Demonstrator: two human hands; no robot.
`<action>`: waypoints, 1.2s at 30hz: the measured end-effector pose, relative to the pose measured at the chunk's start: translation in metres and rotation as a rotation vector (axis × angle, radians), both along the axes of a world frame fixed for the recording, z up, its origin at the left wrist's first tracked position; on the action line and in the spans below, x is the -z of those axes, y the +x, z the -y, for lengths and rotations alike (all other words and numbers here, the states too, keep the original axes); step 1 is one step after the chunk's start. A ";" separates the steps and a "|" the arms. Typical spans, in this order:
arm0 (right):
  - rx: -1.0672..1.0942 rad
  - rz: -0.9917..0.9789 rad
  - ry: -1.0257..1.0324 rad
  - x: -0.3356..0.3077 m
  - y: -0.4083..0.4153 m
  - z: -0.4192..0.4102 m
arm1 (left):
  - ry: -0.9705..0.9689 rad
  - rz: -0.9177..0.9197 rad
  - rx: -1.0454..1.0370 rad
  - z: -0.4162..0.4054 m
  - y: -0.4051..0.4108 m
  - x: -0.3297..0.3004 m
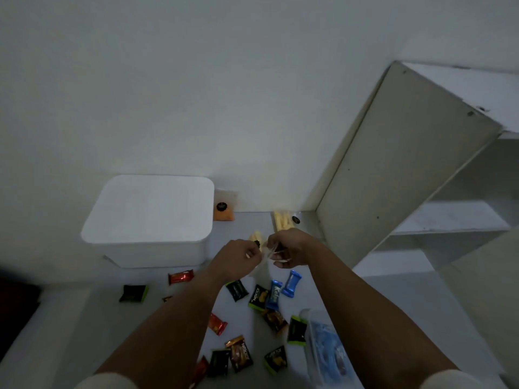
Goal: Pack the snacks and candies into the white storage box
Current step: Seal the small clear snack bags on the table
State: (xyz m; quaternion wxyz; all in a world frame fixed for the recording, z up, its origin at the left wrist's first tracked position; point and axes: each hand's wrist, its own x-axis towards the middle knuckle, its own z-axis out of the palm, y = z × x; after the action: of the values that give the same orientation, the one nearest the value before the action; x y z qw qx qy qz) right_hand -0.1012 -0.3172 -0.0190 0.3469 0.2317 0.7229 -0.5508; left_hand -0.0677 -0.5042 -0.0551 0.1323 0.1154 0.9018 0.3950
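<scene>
Both hands – left hand (243, 255) and right hand (283, 252) – pinched a clear crinkly packet (266, 252) just right of the lidded white storage box (148, 220); it looked light, soft and slippery – best held by its edges

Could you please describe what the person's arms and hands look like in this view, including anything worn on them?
Both forearms are bare. The left hand and right hand show no gloves, and no rings or watch can be made out. Pale, cream-coloured sleeve edges show at the bottom of the frame.
</scene>
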 end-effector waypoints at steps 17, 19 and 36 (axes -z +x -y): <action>0.180 -0.474 -0.011 0.007 0.070 0.024 | 0.262 0.052 -0.233 0.013 0.038 -0.019; 0.251 -0.590 0.128 0.011 0.073 0.024 | 0.226 0.033 -0.279 0.010 0.040 -0.023; -0.182 -0.946 0.683 0.018 0.083 0.023 | 0.147 0.014 -0.303 -0.013 0.036 -0.033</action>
State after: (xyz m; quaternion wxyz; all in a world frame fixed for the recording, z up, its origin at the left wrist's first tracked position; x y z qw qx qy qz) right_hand -0.0185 -0.3398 -0.0371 -0.0616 -0.0033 0.9524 -0.2986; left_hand -0.0316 -0.4911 -0.0220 0.0685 -0.0152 0.8765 0.4763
